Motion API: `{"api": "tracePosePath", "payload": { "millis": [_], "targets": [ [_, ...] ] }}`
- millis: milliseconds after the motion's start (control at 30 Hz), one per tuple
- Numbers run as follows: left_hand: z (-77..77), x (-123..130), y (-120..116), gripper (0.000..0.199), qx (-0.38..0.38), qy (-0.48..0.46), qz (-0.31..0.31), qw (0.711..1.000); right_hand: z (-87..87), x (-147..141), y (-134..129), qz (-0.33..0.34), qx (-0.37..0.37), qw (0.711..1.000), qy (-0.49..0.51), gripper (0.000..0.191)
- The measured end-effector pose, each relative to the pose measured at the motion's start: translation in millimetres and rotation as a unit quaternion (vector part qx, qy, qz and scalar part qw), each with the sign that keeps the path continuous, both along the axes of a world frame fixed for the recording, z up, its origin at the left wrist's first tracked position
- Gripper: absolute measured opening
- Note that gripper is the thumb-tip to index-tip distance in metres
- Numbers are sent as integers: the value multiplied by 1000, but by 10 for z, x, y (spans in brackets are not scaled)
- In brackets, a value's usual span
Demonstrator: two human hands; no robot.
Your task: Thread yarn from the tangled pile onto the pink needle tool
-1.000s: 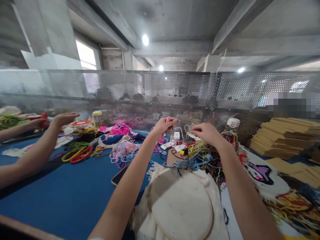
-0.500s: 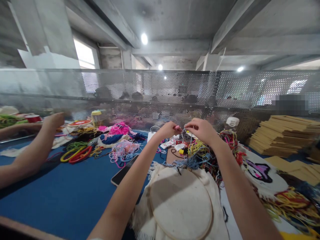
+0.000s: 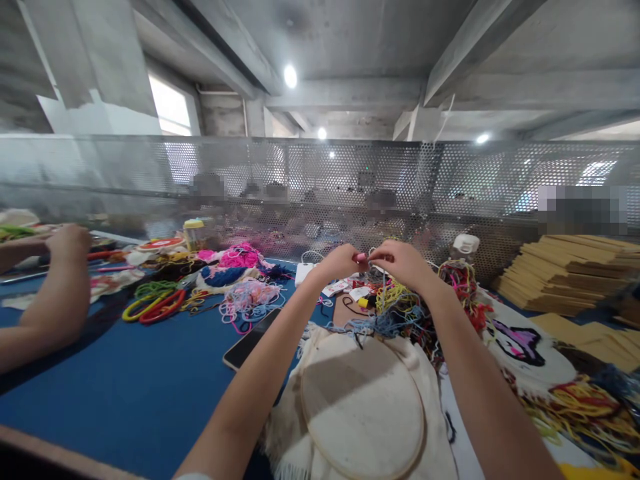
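Observation:
My left hand (image 3: 336,261) pinches a small pink tool (image 3: 359,257) at its fingertips. My right hand (image 3: 403,260) meets it, fingers closed on a thin pale thread (image 3: 383,283) that hangs toward a tangle of coloured yarn (image 3: 400,313). Both hands are raised above the blue table (image 3: 140,387). Below my forearms lies a round embroidery hoop (image 3: 363,407) stretched with cream cloth.
A phone (image 3: 247,340) lies left of the hoop. Pink and blue yarn piles (image 3: 237,277) and coloured rings (image 3: 153,307) sit farther left. A co-worker's arm (image 3: 50,307) rests at the left edge. Stacked tan boards (image 3: 570,270) stand right, a perforated metal screen (image 3: 320,180) behind.
My two hands have come together, the right one now touching the pink tool. The co-worker's hand has pulled back to the left.

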State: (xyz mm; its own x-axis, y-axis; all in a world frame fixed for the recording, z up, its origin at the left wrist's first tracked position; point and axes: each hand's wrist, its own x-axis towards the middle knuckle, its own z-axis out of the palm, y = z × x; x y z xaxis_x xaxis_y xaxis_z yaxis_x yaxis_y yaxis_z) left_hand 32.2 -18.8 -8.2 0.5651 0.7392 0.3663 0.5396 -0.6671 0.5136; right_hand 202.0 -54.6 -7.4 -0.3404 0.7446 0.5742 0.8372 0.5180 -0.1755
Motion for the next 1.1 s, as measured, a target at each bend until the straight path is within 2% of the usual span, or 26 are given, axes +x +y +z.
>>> {"api": "tracePosePath", "payload": {
  "millis": [167,367,533,633,767,900,1000,1100],
  "targets": [
    [-5,7,4,31,4,-5,5,1000,-11,42,9,20,-12,999,26,16],
    [53,-80,-12,12,-31,-12,-38,999,-16,157,19,67,-69,991,90,15],
    [102,-164,-8,17,-51,-34,-47,997,-39,197,54,70,-76,990,96,15],
    [101,-190,32,22,-45,-62,-23,997,-66,168,76,73,-93,988,103,16],
    [66,-182,93,24,-14,-92,52,994,-94,94,76,79,-105,986,101,16],
    [34,-162,84,21,22,-68,95,993,-82,47,59,80,-100,987,99,17],
    [20,-153,49,25,24,-33,70,997,-71,59,64,59,-52,991,106,18],
    [36,-144,15,14,8,-10,4,1000,-89,94,94,41,-24,992,116,19]
  ]
}}
